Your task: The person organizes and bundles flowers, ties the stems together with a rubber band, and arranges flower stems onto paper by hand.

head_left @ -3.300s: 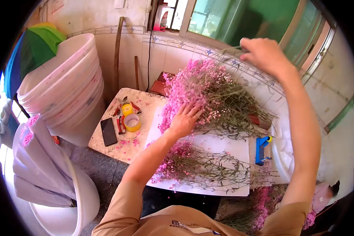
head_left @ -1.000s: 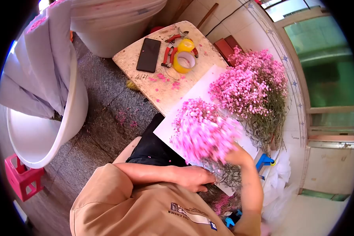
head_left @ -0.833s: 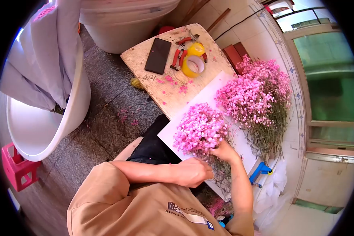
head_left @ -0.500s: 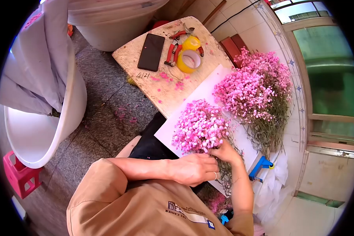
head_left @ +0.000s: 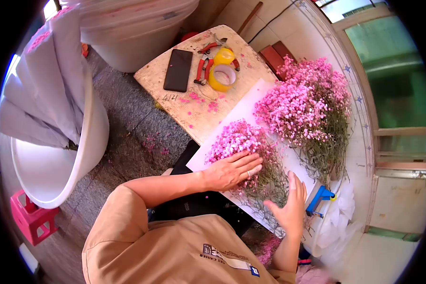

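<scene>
A bunch of pink baby's breath lies on a white sheet of paper, its thin green stems pointing toward me. My left hand rests flat across the lower blossoms, fingers stretched out, with a ring on one of them. Beside the stems, my right hand is open, thumb and fingers apart, holding nothing. A larger heap of the same pink flowers lies farther back on the right, stems toward me. Close to my right hand is a blue-handled tool, perhaps a tape dispenser.
The wooden table carries a black phone, red-handled pruners, yellow tape rolls and loose petals. At left stand a white tub with grey-wrapped bundles and a pink stool. White plastic bunches at right.
Both hands were together at the bunch's stems. My left hand now lies flat on the blossoms, and my right hand has let go and moved down and right. The bunch lies flatter, its stems spread.
</scene>
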The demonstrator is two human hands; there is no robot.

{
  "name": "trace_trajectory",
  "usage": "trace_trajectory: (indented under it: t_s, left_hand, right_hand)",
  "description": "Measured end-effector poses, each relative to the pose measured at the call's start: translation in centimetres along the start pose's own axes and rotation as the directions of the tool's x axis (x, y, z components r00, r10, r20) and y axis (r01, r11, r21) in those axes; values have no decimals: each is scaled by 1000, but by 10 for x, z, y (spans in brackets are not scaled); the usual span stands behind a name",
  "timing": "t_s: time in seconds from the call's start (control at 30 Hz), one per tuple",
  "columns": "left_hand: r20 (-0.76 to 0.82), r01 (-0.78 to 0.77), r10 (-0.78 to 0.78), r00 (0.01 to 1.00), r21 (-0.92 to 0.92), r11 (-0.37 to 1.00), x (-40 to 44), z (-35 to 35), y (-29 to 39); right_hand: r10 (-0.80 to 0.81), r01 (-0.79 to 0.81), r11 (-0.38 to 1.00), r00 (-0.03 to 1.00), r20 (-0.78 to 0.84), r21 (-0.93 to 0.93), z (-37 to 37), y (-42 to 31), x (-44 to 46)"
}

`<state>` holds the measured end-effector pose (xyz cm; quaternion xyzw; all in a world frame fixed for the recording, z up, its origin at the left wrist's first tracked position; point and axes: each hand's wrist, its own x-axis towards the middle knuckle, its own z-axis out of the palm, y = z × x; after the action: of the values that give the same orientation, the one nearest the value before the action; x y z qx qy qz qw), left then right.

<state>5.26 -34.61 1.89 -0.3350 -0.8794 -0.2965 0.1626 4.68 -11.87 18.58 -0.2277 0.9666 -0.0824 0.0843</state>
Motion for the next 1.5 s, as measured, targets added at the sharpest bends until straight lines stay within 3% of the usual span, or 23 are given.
trace_trajectory:
  t_s: [0.07,0.17,0.23,0.3,0.43,0.5,0.57,0.6,0.67,0.7,0.77,0.83,0.97,1.03,1.1,1.17,1.23,1.3,1.43,1.5]
  left_hand:
    - [-80,42,-33,996,110,993,12,9,-2]
    - [-79,43,-30,996,170,984,37,14,-9]
    - [-63,0,10,998,153,988,42,10,-10]
    - [-19,27,-27,999,36,999,39,4,-5]
    - [160,56,-85,983,179,982,42,-16,21]
    - [75,165,-167,983,27,986,56,-24,37]
    - [-47,213,-208,977,121,970,87,-38,56]
    - [-31,173,-171,985,124,977,98,-38,58]
    - [-148,112,-101,984,72,991,125,-32,62]
    - [-126,146,-132,983,111,983,133,-28,60]
    - [-106,173,-156,982,172,970,128,-8,42]
    - [-47,192,-187,981,213,958,108,21,17]
    - [0,197,-202,979,220,955,99,28,18]
    - [18,200,-208,978,218,955,100,30,16]
    - [23,203,-213,977,219,954,101,31,15]
    - [26,207,-219,975,228,951,102,32,15]
    - [19,209,-218,976,212,955,101,32,13]
    - [10,217,-224,975,208,954,100,32,14]
    - [-24,236,-236,972,171,956,101,31,13]
    - [-42,277,-274,961,173,945,100,31,14]
  right_hand:
    - [-2,18,985,996,90,-171,9,-7,-22]
    - [125,-102,949,990,59,-299,44,26,-34]
    - [182,-184,926,983,-38,-331,52,56,-31]
    - [108,-148,908,987,-121,-392,66,89,-26]
    - [7,-72,955,975,-220,-289,135,140,-25]
    - [24,-94,967,959,-283,-237,142,141,-25]
    - [57,-124,976,939,-339,-180,142,138,-24]
    - [28,-100,979,928,-371,-176,144,137,-24]
    - [21,-87,985,916,-400,-148,137,131,-26]
    - [67,-137,981,904,-423,-139,137,132,-27]
    - [-16,-50,988,908,-419,-147,137,138,-29]
    - [37,-85,990,925,-378,-113,128,137,-34]
    - [9,4,999,960,-281,47,69,136,-38]
    - [-164,127,859,986,32,496,8,165,-33]
    - [-29,77,797,996,-89,599,-39,197,-22]
    - [223,62,675,933,-284,735,-61,245,6]
    - [459,-277,852,804,-378,445,-72,291,39]
    - [435,-447,894,850,-296,33,-52,336,61]
    - [424,-471,872,862,-279,-130,1,374,75]
    - [415,-479,876,811,-413,-61,8,375,79]
